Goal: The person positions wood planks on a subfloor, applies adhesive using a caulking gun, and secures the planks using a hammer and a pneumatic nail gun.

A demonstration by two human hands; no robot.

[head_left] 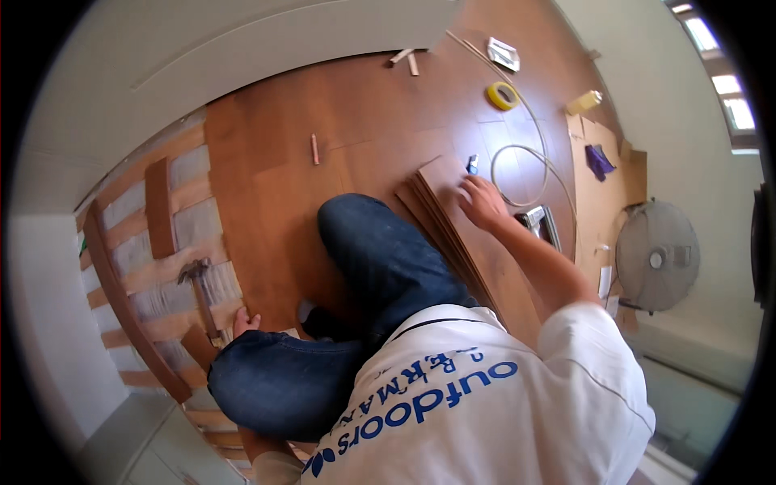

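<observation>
My right hand rests on the top board of a stack of brown wooden floorboards, its fingers spread and nothing visible in them. Just beyond its fingertips lies a small blue and white object, too small to name surely. My left hand is low by my left knee, at the edge of the laid floor; its fingers look apart, and the knee hides the rest. Beside that hand a claw hammer lies across the wooden battens.
A red pencil-like stick lies ahead on the floor. Farther right are yellow tape, a looping pale hose, a nail gun, a yellow bottle, a purple cloth on cardboard, and a fan. Loose boards cross the battens left.
</observation>
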